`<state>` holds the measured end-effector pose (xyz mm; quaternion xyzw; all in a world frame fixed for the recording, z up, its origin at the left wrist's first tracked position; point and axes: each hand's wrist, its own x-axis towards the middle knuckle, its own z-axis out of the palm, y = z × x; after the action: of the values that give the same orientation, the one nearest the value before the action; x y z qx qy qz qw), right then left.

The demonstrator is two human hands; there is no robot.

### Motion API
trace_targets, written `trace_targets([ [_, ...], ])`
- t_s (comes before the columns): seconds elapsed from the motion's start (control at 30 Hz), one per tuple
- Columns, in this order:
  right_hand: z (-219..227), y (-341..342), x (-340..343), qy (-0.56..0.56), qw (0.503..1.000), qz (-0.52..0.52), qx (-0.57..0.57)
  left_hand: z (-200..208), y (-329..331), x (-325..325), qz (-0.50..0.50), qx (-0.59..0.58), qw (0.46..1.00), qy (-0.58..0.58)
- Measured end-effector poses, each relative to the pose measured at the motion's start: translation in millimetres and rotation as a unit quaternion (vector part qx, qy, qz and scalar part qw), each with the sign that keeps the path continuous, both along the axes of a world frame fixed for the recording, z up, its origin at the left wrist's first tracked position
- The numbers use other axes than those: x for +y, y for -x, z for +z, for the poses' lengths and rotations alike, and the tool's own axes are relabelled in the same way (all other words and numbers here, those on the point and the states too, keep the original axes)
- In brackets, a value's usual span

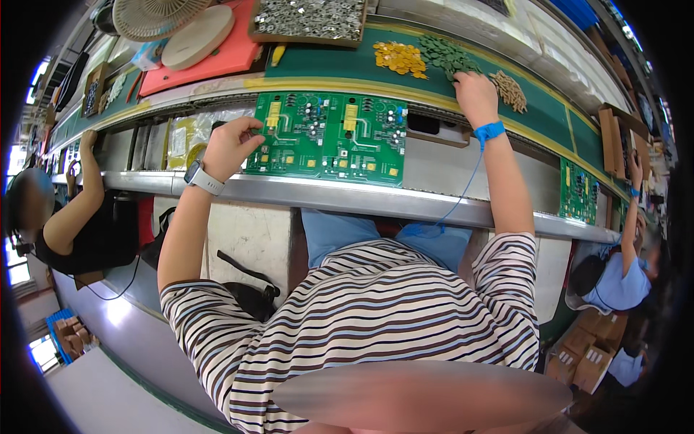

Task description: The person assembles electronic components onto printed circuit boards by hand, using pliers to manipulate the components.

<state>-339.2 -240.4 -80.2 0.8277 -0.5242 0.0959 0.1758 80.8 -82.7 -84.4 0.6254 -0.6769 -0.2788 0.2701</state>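
A green circuit board panel (312, 148) with yellow, white, blue and black parts lies on the rail line in front of me. My left hand (230, 147) hovers at its left edge, thumb and fingers curled toward each other; anything between the tips is too small to make out. Farther off to the right, my right hand (476, 99) reaches down to a pile of small green components (443, 55), its fingertips bunched at the pile's near edge. What they pinch is hidden. A blue wrist strap (489, 132) with a cord circles my right wrist.
Yellow disc-like parts (400, 59) and tan cylindrical parts (509, 91) flank the green pile. A box of small metal pieces (309, 20) stands at the back. A metal rail (441, 206) runs along the near edge. Co-workers sit left and right; another board (578, 190) lies rightward.
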Motion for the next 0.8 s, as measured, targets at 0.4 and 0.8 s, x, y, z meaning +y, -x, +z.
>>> trace_targets([
  [0.4, -7, -6, 1, -0.034, 0.998, -0.024, -0.041, -21, -18, 2, -0.048, -0.062, 0.996, 0.033],
  [0.8, -10, -10, 4, -0.074, 0.990, -0.064, -0.105, -24, -16, 3, -0.059, -0.130, 0.987, 0.074],
])
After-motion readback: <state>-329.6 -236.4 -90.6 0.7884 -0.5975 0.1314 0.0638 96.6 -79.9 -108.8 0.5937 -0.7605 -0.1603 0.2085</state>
